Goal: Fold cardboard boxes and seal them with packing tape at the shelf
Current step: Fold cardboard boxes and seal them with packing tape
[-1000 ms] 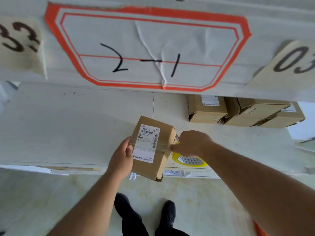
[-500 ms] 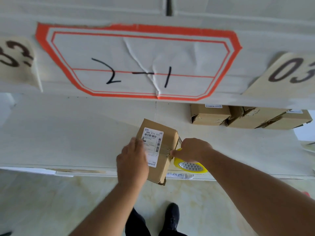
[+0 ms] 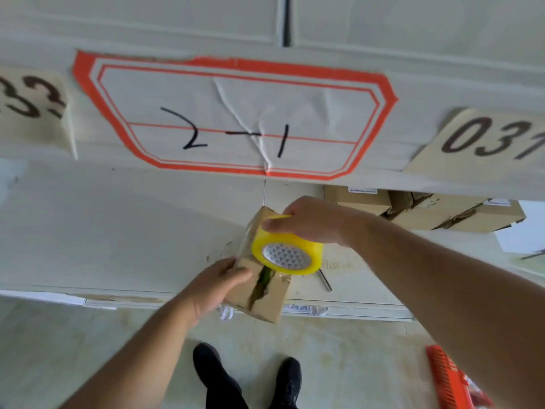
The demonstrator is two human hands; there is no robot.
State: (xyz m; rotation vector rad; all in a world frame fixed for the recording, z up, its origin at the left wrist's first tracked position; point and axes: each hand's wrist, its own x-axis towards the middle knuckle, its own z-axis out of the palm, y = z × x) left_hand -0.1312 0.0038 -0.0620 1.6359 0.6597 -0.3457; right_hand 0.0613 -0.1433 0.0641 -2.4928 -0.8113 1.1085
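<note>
A small brown cardboard box [image 3: 264,296] is held above the front edge of the white shelf [image 3: 118,240], its near face crossed by a strip of shiny clear tape. My left hand [image 3: 219,280] grips the box's left side, thumb on the near face. My right hand [image 3: 306,221] grips a yellow roll of packing tape [image 3: 287,252] from above and holds it against the box's upper part. Clear tape stretches from the roll down the box's left edge. The box's far side is hidden by the roll and my right hand.
Three brown boxes [image 3: 424,209] sit at the shelf's back right. A thin dark pen-like object [image 3: 325,280] lies on the shelf right of the box. An orange crate [image 3: 454,379] stands on the floor at lower right. My black shoes [image 3: 247,379] are below.
The box has been turned so its label faces away and a taped face shows. My right hand lifted the tape roll from beside the box up over its top. My left hand shifted lower on the box.
</note>
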